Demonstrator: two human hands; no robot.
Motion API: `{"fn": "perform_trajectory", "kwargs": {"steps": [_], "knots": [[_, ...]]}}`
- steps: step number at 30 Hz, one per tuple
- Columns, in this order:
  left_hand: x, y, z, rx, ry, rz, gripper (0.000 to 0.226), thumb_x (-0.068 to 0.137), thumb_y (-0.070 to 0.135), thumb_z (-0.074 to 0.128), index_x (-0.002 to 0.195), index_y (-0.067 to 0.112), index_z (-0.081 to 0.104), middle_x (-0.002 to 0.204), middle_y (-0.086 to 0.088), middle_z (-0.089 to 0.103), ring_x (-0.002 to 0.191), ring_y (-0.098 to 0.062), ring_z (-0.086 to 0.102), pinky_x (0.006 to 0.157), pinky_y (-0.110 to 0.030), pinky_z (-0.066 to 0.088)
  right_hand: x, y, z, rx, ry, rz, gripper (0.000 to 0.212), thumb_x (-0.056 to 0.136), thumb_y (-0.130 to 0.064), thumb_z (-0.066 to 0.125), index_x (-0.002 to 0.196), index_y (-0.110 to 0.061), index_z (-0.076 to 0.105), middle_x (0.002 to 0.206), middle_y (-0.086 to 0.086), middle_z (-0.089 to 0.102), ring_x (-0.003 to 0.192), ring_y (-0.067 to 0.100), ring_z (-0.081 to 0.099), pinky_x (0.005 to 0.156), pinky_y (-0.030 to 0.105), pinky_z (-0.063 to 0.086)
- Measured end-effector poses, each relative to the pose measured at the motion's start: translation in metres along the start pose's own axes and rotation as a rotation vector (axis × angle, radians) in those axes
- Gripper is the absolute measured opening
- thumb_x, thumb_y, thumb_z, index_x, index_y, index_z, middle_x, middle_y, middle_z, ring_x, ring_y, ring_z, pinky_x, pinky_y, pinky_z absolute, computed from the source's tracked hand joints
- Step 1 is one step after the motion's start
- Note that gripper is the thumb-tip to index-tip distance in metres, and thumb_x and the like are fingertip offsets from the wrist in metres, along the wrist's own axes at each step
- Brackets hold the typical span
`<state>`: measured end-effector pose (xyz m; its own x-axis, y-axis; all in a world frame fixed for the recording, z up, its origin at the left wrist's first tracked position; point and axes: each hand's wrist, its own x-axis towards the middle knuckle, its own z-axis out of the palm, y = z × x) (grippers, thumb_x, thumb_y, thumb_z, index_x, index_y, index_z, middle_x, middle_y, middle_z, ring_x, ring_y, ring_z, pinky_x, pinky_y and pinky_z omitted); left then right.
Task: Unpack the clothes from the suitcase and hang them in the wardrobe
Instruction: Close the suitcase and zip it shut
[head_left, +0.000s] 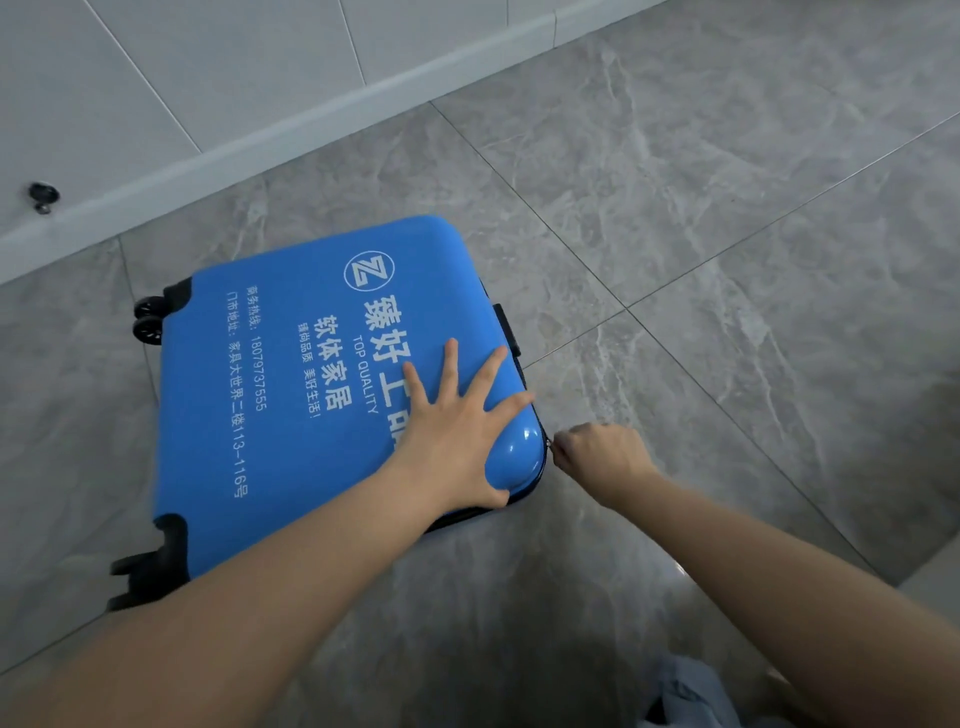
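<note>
A blue hard-shell suitcase (291, 395) with white lettering lies flat and closed on the grey tiled floor, its black wheels pointing left. My left hand (457, 431) presses flat on its lid near the right corner, fingers spread. My right hand (597, 457) sits just off that corner and pinches the small metal zipper pull (549, 442) at the suitcase's edge. No clothes are visible; the suitcase's inside is hidden.
White wardrobe panels (156, 62) with a white base strip run along the top left, a small black knob (44, 195) on one. Grey marble-look floor tiles (727, 208) spread to the right. A pale blue trouser leg (685, 696) shows at the bottom.
</note>
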<state>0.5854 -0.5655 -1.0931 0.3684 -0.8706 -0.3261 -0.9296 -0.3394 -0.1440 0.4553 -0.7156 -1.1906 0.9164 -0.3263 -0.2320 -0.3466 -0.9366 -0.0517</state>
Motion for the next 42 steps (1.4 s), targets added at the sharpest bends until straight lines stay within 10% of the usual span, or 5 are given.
{"fn": "perform_trajectory", "kwargs": {"steps": [10, 16, 31, 39, 42], "knots": [[-0.052, -0.012, 0.014, -0.426, 0.287, -0.198, 0.064, 0.075, 0.089, 0.028, 0.087, 0.037, 0.064, 0.132, 0.013, 0.048, 0.149, -0.017, 0.02, 0.111, -0.072, 0.006, -0.003, -0.062, 0.017, -0.029, 0.09, -0.363, 0.026, 0.05, -0.031, 0.089, 0.052, -0.022, 0.064, 0.047, -0.003, 0.057, 0.035, 0.02, 0.057, 0.034, 0.019, 0.024], [-0.023, -0.019, 0.037, -0.22, 0.101, -0.518, 0.128, 0.058, 0.087, 0.054, 0.153, 0.034, -0.013, 0.16, -0.009, -0.027, 0.146, -0.042, -0.021, 0.107, -0.077, -0.003, -0.003, -0.09, 0.03, 0.012, 0.125, -0.308, 0.038, 0.04, -0.029, 0.093, 0.044, -0.021, 0.056, 0.042, -0.004, 0.051, 0.029, 0.018, 0.05, 0.039, 0.018, 0.015], [-0.044, -0.014, 0.05, -0.195, 0.119, -0.438, 0.109, 0.075, 0.062, 0.054, 0.154, 0.03, -0.014, 0.16, -0.007, -0.029, 0.147, -0.038, -0.023, 0.11, -0.073, 0.001, 0.062, -0.063, 0.002, 0.0, 0.039, -0.171, 0.016, 0.103, -0.026, 0.047, 0.1, -0.016, 0.059, 0.093, 0.0, 0.063, 0.082, 0.027, 0.067, 0.056, 0.031, 0.038], [-0.05, -0.003, 0.049, -0.167, 0.121, -0.44, 0.108, 0.074, 0.063, 0.052, 0.155, 0.03, -0.012, 0.16, -0.008, -0.027, 0.147, -0.038, -0.021, 0.109, -0.072, 0.001, 0.057, -0.089, -0.006, 1.646, -0.42, 0.692, 0.029, 0.103, -0.015, 0.037, 0.106, -0.008, 0.065, 0.092, 0.008, 0.066, 0.092, 0.027, 0.065, 0.097, 0.044, 0.053], [-0.051, -0.002, 0.048, -0.168, 0.116, -0.43, 0.108, 0.074, 0.062, 0.052, 0.155, 0.031, -0.012, 0.16, -0.008, -0.028, 0.147, -0.038, -0.021, 0.109, -0.072, 0.0, 0.055, -0.104, -0.008, 1.739, -0.465, 0.848, 0.029, 0.099, -0.007, 0.036, 0.089, -0.007, 0.063, 0.079, 0.008, 0.063, 0.074, 0.022, 0.061, 0.082, 0.039, 0.056]]}}
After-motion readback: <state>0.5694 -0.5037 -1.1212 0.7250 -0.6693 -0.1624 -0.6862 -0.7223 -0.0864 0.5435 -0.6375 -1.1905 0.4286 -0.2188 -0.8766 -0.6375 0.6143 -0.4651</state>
